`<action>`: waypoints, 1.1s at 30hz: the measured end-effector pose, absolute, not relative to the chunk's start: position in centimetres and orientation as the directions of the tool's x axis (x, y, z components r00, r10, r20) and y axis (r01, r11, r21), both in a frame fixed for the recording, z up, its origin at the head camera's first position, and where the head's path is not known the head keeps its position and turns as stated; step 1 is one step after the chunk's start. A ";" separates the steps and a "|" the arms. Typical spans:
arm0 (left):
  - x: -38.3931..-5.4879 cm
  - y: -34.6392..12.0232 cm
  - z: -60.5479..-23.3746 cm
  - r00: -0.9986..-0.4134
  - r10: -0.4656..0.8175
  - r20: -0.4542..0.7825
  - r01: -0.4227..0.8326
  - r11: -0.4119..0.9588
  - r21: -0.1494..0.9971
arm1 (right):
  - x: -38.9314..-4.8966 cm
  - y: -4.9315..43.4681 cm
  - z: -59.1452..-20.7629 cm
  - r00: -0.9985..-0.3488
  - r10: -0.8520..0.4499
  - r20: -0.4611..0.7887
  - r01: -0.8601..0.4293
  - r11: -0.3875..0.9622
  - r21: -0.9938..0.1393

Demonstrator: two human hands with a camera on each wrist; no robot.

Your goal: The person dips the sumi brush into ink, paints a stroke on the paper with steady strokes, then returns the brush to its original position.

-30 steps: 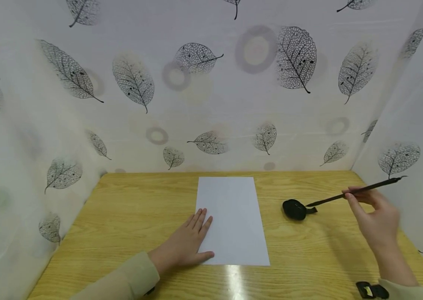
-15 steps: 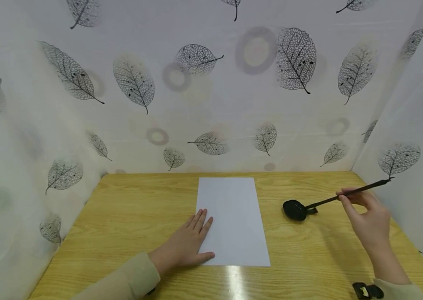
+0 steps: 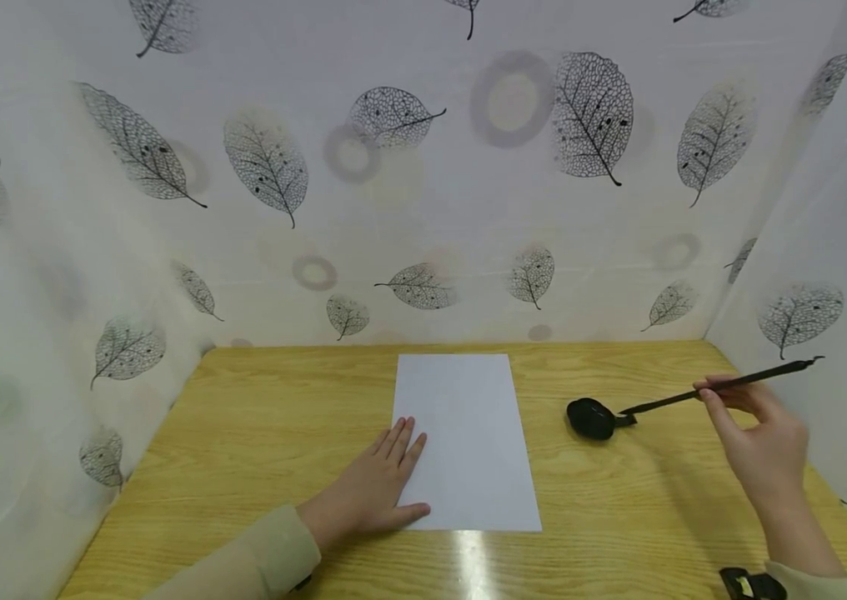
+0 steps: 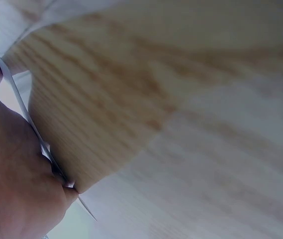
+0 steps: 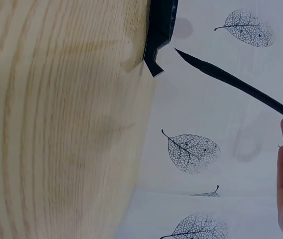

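Observation:
My left hand (image 3: pixel 374 487) lies flat with fingers spread on the left edge of a white sheet of paper (image 3: pixel 472 433). In the left wrist view that hand (image 4: pixel 17 169) fills the left side, by the paper's thin edge. My right hand (image 3: pixel 761 442) pinches a dark writing brush (image 3: pixel 749 377) near its middle, slanted with the tip low and to the left. Beside that tip sits a small black ink dish (image 3: pixel 590 419) with a short handle. In the right wrist view the brush's dark pointed bristles (image 5: pixel 201 64) stand just apart from the dish's handle (image 5: pixel 153 62).
Light wood-grain table (image 3: pixel 281 400) carries the paper and dish. White leaf-printed curtains (image 3: pixel 423 208) hang behind it and along both sides, the right one close to the raised end of the brush.
My right hand first shifted left, bringing the brush tip to the ink dish, then drew back right, the tip now over the dish's handle. The left hand and paper stay put.

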State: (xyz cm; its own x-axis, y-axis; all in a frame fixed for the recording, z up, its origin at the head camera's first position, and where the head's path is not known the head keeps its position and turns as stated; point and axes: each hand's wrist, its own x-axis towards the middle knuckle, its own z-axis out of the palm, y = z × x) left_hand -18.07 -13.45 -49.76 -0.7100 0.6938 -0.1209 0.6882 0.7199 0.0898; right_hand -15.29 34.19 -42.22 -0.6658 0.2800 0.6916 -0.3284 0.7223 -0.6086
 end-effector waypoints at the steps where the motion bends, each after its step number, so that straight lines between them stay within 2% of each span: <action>1: -18.1 -13.5 -50.0 -0.711 0.694 -0.117 0.689 0.720 0.084 | -15.3 34.1 -42.2 -0.667 0.281 0.690 -0.328 0.720 -0.611; 13: -18.1 -12.9 -49.2 -0.717 0.683 -0.141 0.680 0.729 0.072 | -15.4 34.1 -42.3 -0.667 0.224 0.710 -0.354 0.743 -0.567; 22: -18.1 -13.0 -49.3 -0.717 0.685 -0.130 0.686 0.726 0.048 | -15.3 34.5 -41.4 -0.634 0.225 0.740 -0.363 0.758 -0.541; 33: -18.1 -13.1 -49.5 -0.723 0.675 -0.148 0.676 0.735 0.045 | -16.0 32.6 -40.7 -0.603 0.254 0.756 -0.451 0.673 -0.586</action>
State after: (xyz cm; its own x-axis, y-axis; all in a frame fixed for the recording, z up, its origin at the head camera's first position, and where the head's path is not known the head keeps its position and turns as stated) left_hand -18.07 -13.09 -49.51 -0.7232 0.6745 -0.1483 0.6764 0.7352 0.0453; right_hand -16.03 32.60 -40.73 -0.6029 0.2537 0.7564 -0.4514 0.6732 -0.5856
